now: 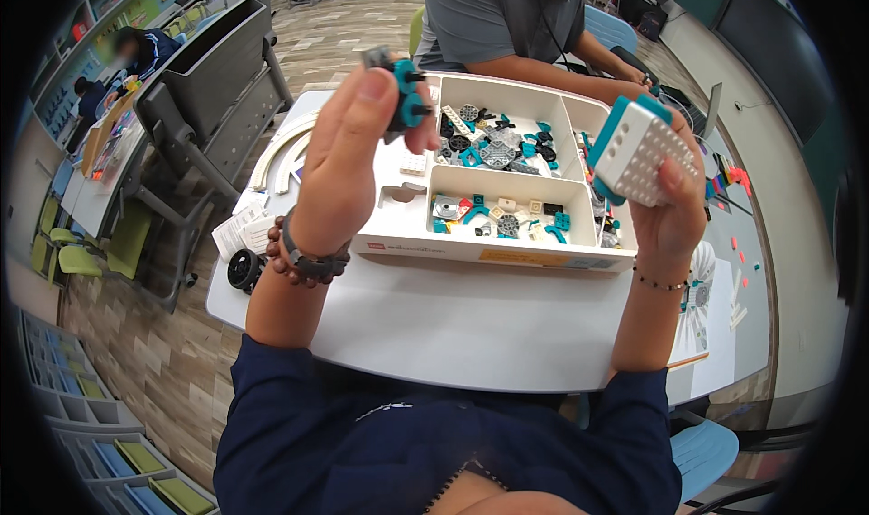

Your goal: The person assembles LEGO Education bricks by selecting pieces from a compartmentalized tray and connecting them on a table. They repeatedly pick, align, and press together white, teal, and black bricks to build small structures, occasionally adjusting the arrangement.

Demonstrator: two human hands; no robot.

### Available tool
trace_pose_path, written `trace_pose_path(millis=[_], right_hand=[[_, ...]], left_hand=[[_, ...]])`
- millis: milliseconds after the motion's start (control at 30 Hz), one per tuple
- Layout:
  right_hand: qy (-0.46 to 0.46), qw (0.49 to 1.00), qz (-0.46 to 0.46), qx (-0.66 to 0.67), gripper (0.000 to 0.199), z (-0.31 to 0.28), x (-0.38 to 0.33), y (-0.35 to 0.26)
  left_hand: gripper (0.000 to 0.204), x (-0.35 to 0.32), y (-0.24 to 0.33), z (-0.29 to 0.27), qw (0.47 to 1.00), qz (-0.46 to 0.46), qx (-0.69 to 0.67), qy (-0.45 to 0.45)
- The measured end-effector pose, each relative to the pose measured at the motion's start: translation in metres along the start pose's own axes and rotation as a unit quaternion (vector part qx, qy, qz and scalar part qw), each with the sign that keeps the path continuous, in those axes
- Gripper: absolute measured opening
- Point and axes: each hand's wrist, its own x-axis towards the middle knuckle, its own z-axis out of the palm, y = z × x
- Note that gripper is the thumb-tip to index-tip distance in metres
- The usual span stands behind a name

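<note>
My left hand [348,144], raised over the left part of the tray, is closed round a small teal and dark-grey building-brick assembly [407,99] with black pegs sticking out. On the right, my right hand [674,203] grips a white studded block with teal sides [643,153], its studs facing me. Between and below both hands lies a white sorting tray [380,242] with compartments. Loose teal, grey, black and white building pieces [498,153] fill its larger section, and more small pieces [509,225] lie in the nearer one. Both held things are apart.
The tray stands on a white table [471,320]. At its left are white curved pieces [276,157] and a black wheel [244,269]. Red pieces [738,243] and white parts lie at right. Across the table sits a person in a grey shirt [493,17]; a blue chair [704,456] stands lower right.
</note>
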Motion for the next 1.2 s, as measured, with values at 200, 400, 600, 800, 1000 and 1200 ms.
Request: trace_pose_path(millis=[200,400,600,800,1000,1200], right_hand=[[-0.131,0.980,0.114,-0.094,0.046,0.000,-0.006,0.006],[-0.389,0.808,0.268,-0.353,0.040,0.038,-0.047,0.044],[-0.382,0.813,0.295,-0.326,0.037,0.037,-0.062,0.079],[-0.304,0.802,0.475,-0.197,0.037,0.032,-0.069,0.091],[-0.313,0.809,0.450,-0.213,0.043,0.025,-0.076,0.095],[-0.353,0.843,0.298,-0.276,0.041,0.014,-0.088,0.103]], left_hand=[[0.039,-0.001,-0.002,0.000,0.991,-0.072,-0.102,-0.050],[0.037,-0.002,-0.009,0.008,0.981,-0.127,-0.097,-0.106],[0.031,-0.003,-0.016,0.009,0.973,-0.153,-0.099,-0.139],[0.032,0.000,-0.019,0.015,0.971,-0.171,-0.095,-0.136],[0.032,0.000,-0.023,0.018,0.972,-0.186,-0.087,-0.116],[0.024,0.003,-0.028,0.016,0.959,-0.212,-0.100,-0.162]])
